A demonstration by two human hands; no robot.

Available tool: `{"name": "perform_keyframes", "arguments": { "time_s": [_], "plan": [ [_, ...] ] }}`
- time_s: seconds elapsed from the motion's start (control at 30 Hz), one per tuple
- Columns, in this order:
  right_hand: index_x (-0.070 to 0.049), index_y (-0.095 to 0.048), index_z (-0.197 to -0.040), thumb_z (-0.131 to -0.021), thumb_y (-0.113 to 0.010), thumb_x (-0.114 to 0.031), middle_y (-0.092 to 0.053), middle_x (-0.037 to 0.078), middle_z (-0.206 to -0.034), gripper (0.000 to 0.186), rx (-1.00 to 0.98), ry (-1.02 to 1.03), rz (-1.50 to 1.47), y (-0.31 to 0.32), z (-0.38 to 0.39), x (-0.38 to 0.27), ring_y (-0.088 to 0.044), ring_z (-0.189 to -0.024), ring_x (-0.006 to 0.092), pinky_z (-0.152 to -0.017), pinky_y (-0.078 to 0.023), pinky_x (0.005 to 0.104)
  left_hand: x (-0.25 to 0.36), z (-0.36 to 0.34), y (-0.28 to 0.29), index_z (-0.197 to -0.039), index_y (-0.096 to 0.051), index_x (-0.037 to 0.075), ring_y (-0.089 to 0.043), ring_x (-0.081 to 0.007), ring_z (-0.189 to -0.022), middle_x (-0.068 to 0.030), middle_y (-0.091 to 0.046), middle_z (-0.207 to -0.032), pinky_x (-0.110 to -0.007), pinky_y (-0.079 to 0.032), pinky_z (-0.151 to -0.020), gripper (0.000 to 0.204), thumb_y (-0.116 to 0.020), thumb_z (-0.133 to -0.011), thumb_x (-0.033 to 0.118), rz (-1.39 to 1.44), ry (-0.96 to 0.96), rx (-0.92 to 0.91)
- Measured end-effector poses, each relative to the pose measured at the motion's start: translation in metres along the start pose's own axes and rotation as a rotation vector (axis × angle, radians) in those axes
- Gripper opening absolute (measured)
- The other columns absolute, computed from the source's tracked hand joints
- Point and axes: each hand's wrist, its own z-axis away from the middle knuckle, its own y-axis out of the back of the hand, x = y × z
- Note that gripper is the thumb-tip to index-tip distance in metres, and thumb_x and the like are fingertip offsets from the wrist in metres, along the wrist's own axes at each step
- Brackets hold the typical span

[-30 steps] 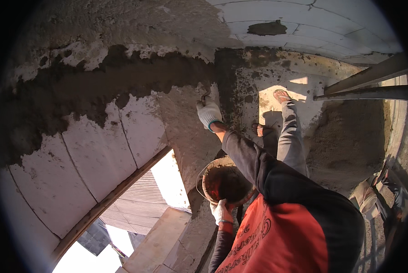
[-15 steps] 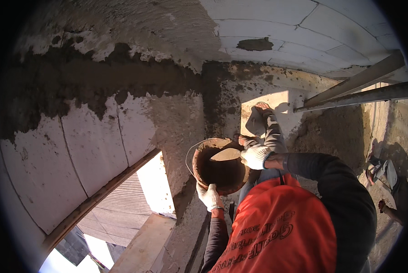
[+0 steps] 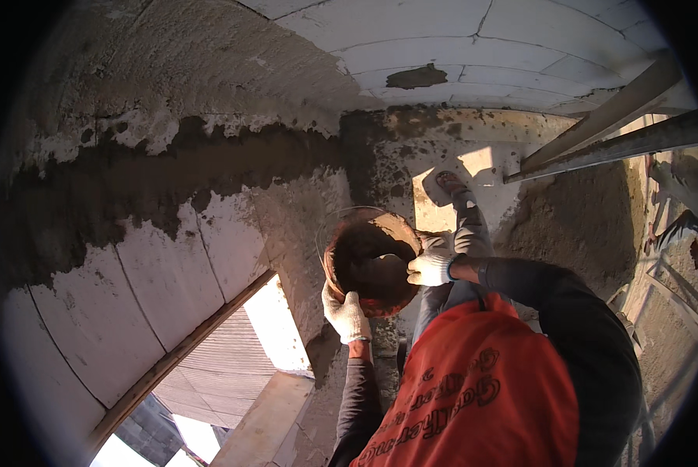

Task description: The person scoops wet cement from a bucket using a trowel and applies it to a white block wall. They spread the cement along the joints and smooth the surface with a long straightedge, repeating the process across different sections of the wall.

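Observation:
A round, mud-stained bucket (image 3: pixel 402 231) with a thin wire handle is held in front of me, its mouth facing up. My left hand (image 3: pixel 347 317), in a white knitted glove, grips the near-left side of the rim, thumb over the edge. My right hand (image 3: pixel 431 268), gloved the same way, is closed at the right side of the bucket around a trowel. The trowel's blade (image 3: pixel 389 267) reaches into the shaded bucket, and its handle is hidden in my fist. How much mortar lies inside is too dark to tell.
A dark band of wet mortar (image 3: pixel 143 183) crosses the pale block wall (image 3: pixel 158 288) at left. Below it is a wood-edged opening (image 3: pixel 185 350). Two slanted beams (image 3: pixel 610 128) stand at right. My sandalled foot (image 3: pixel 450 185) rests on a mortar-spattered ledge (image 3: pixel 434 206).
The bucket has shifted slightly up and left and tilted. The trowel blade has gone lower into it, with my right hand now near the rim. My left hand has moved left along the rim.

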Motion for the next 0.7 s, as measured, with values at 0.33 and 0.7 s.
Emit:
{"name": "perform_keyframes", "arguments": {
  "time_s": [0.33,0.7],
  "plan": [
    [-0.006,-0.066,-0.122,-0.102,-0.057,-0.047,-0.07,0.014,-0.097,0.046,0.059,-0.04,-0.558,0.01,0.023,0.048,-0.068,-0.086,0.0313,-0.076,-0.055,0.0441,-0.058,-0.007,-0.019,-0.129,-0.061,0.004,-0.068,-0.0165,-0.095,-0.0056,-0.068,-0.117,-0.03,-0.058,-0.078,0.049,-0.059,-0.083,-0.01,0.287,0.412,0.051],
    [-0.002,-0.062,-0.125,-0.104,-0.061,-0.025,-0.066,0.003,-0.083,0.031,1.4,-0.381,-0.992,0.06,-0.069,0.184,-0.055,-0.063,0.0073,-0.052,-0.044,0.0278,-0.143,0.009,-0.039,-0.126,-0.058,0.013,-0.066,-0.0131,-0.073,-0.0011,-0.067,-0.107,-0.028,-0.057,-0.051,0.046,-0.06,-0.084,-0.005,0.271,0.693,0.235]
  ]
}}
